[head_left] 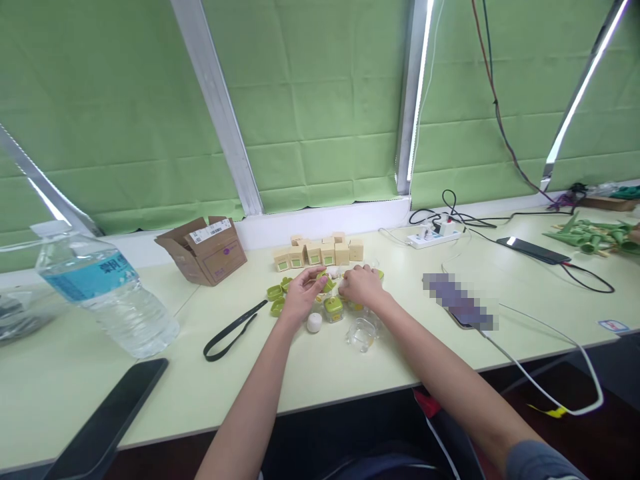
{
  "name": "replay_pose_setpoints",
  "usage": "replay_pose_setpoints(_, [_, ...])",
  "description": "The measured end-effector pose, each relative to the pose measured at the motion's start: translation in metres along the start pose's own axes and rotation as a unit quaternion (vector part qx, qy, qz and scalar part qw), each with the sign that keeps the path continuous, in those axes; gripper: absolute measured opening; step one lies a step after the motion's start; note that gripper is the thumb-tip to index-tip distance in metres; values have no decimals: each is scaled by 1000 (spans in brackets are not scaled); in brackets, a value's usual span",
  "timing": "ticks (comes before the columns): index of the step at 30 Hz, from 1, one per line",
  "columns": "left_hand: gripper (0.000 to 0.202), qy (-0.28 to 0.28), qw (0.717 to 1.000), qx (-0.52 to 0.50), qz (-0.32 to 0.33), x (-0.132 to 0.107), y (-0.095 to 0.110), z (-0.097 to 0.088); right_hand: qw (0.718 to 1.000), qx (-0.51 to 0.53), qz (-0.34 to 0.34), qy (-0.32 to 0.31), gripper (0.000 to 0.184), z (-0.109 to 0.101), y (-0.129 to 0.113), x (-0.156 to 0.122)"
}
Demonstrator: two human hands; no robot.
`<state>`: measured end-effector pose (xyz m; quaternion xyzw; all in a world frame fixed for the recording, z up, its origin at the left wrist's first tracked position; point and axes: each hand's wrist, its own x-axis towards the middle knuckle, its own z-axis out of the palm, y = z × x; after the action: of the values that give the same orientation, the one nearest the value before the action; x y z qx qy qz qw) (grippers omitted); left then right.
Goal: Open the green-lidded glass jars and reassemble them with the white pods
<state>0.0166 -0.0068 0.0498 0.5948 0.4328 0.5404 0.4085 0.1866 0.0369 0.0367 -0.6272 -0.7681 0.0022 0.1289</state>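
My left hand [304,291] and my right hand [361,285] meet over a cluster of small jars in the middle of the table. The left fingers pinch a small green lid [325,280]. The right hand is curled closed beside it on something I cannot make out. Loose green lids [275,293] lie to the left of the hands. A small clear jar with a green lid [333,309] and a white cap [314,323] sit just in front of them. An open clear jar [361,334] stands nearer to me.
A row of small tan boxes [320,253] stands behind the hands, with an open cardboard box [205,250] to their left. A water bottle [100,290], a black strap [233,330], phones [107,417], a power strip [434,235] and cables lie on the table.
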Motion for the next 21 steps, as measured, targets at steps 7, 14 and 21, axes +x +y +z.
replay_pose_setpoints(7, [52, -15, 1000, 13, -5, 0, -2, 0, 999, 36, -25, 9, 34, -1, 1, -1])
replay_pose_setpoints(14, [55, -4, 1000, -11, 1, 3, -2, -3, 952, 241, -119, 144, 29, -2, 17, 1])
replay_pose_setpoints(21, [54, 2, 999, -31, 19, 4, -6, -3, 784, 595, -147, 105, 35, -10, 14, -7])
